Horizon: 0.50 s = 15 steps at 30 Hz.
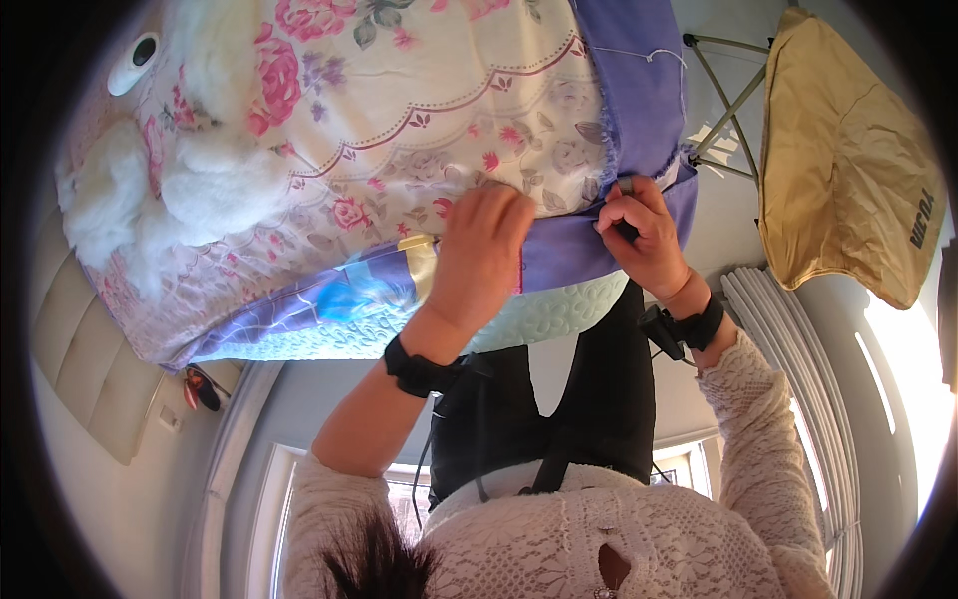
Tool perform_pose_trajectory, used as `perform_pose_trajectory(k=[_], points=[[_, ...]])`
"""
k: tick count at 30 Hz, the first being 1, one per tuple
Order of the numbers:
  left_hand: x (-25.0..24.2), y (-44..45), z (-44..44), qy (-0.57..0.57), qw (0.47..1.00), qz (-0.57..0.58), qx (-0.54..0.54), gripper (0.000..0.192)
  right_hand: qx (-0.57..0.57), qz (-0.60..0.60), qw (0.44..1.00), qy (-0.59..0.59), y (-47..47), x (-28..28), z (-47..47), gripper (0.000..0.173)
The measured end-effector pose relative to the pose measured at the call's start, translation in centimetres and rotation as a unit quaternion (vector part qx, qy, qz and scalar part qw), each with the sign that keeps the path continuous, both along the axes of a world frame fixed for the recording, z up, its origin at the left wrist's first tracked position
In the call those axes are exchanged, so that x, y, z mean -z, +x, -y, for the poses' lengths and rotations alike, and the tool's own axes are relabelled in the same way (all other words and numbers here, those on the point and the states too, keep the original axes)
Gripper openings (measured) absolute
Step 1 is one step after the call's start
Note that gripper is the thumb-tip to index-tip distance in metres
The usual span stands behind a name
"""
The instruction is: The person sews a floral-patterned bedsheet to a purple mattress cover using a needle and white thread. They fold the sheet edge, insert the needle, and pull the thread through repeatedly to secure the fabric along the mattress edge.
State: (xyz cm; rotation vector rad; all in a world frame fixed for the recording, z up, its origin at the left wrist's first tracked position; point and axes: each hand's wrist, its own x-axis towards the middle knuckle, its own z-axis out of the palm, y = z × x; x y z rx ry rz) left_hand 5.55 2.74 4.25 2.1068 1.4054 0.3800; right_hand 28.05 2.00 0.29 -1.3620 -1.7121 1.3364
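Note:
A cream quilt cloth (449,82) printed with pink flowers is spread before me, with a purple fabric border (644,97) whose inner edge is frayed. My right hand (640,232) pinches the purple fabric at the near right corner between thumb and fingers; a ring or band is on one finger. My left hand (483,251) rests on the near edge of the floral cloth, fingers bent down and their tips hidden, so its grip is unclear. White thread (662,56) lies across the border at the far right.
Tufts of white fibre filling (217,187) lie on the cloth's left, near a white oval object (135,64) with a dark top. Underneath is a pale green quilted bed cover (576,311). A tan folding chair (838,157) stands right, by a curtain (801,344). A padded headboard (97,359) is left.

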Motion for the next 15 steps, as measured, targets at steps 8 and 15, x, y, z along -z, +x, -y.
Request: perform_pose_trajectory(k=[8,15], points=[[0.9,2.6,0.4,-0.093,0.994,0.058,0.003,0.019,0.015,0.023,1.0,-0.012,0.9,-0.2,0.2,0.026],[1.4,1.6,-0.2,-0.057,0.986,0.14,0.064,0.012,-0.019,0.016,0.998,0.049,1.2,0.5,0.4,0.023]])
